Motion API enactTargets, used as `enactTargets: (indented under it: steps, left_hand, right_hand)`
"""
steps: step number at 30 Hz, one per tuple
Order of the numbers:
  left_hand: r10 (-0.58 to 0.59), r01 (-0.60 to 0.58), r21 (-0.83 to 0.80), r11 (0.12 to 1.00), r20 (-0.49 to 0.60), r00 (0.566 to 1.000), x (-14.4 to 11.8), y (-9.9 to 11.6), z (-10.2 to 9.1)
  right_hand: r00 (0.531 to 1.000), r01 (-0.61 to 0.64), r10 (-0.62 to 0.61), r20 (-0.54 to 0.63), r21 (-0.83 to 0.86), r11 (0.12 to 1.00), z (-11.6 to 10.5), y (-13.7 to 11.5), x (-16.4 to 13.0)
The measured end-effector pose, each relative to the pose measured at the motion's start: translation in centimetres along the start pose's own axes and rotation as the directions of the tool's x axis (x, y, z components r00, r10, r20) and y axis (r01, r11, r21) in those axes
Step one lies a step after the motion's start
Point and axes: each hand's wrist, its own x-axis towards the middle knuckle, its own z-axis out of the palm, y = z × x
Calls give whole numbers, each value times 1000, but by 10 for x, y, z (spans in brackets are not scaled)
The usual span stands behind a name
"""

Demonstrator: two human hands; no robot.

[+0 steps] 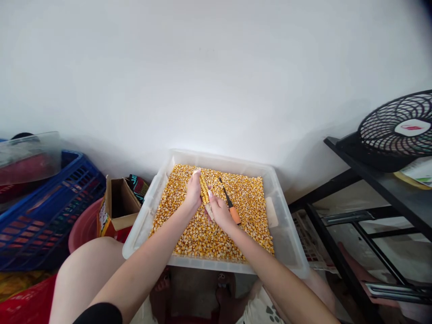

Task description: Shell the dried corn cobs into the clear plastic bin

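Observation:
Both of my hands hold one corn cob (204, 191) above a translucent plastic bin (216, 266) full of loose yellow corn kernels (202, 240). My left hand (193, 189) is closed around the upper left side of the cob. Lower down, my right hand (220, 209) grips it, with the thumb pressed near the rows of kernels. A pale stripped part of the cob shows by the right fingers. Just right of that hand, a screwdriver-like tool (234, 213) with an orange and black handle and a thin dark shaft lies on the kernels.
To the left stand an open cardboard box (126, 222), a pink basin (83, 227) and a blue plastic crate (50, 211). A black fan (401, 126) sits on a dark metal rack (381, 180) at the right. Behind the bin rises a white wall (209, 90).

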Motion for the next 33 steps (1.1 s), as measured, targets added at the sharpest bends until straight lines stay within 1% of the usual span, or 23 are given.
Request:
enactTargets:
  steps: [2,3,6,9,11,14,19,24,26,28,30,32,33]
  left_hand:
    - [18,-18,-2,1000,-22,1000,-1,1,0]
    - [2,-2,-6,1000,-25,1000,-2,2,1]
    - [-73,73,-28,997,-3,997,-4,2,2]
    - [-66,67,-9,998,18,998,-4,-1,3]
    - [-55,53,22,998,49,997,-4,-4,4]
    - [-39,35,36,999,118,992,-6,-7,6]
    - [-23,15,44,999,167,986,-7,-7,5]
    - [-37,27,70,997,156,987,-6,-7,1]
    - [-58,45,90,995,157,986,-6,-7,1]
    - [-103,85,105,991,181,978,-7,-6,1]
    - [-147,127,104,986,218,965,-7,-5,1]
    - [-159,141,92,986,233,959,-6,-5,1]
    - [-149,134,81,988,221,964,-5,-5,1]
  right_hand:
    - [1000,-6,6,4,-13,1000,-2,1,0]
    - [1000,-16,16,0,-7,1000,-3,2,0]
    - [998,-56,56,-1,56,997,-7,2,2]
    - [996,-87,83,44,97,991,-8,1,5]
    - [995,-96,92,43,104,990,-8,0,7]
    - [996,-92,93,5,116,989,-9,-1,8]
    - [997,-79,81,-16,81,994,-12,-4,4]
    - [996,-85,85,-16,13,996,-13,-12,-2]
    - [994,-107,107,-30,5,994,-12,-14,-3]
    - [988,-142,144,-62,45,989,-12,-13,-2]
    - [981,-158,172,-89,144,977,-12,-11,0]
    - [978,-172,194,-72,238,956,-14,-8,4]
    - [978,-190,206,-35,265,945,-16,-6,7]
